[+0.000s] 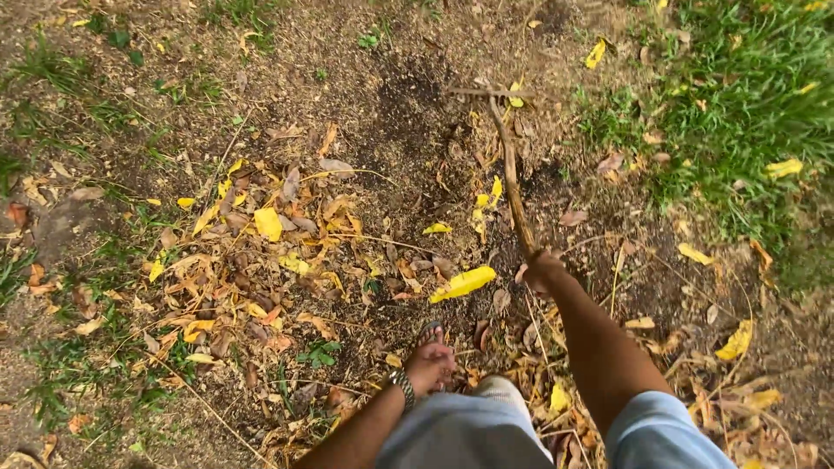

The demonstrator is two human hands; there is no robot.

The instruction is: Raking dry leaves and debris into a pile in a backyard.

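Note:
My right hand is closed around the lower end of a long thin wooden stick. The stick slants up and away to a short crosspiece lying on bare dark soil. My left hand, with a metal watch on the wrist, hangs low beside my light blue trouser leg. Its fingers are not clearly visible. A dark sandal tip shows just beyond it. A heap of dry brown and yellow leaves lies left of the stick.
Green grass covers the upper right, and thinner tufts grow along the left edge. Scattered yellow leaves and twigs lie on the brown soil around my feet. More dry leaves sit at the lower right.

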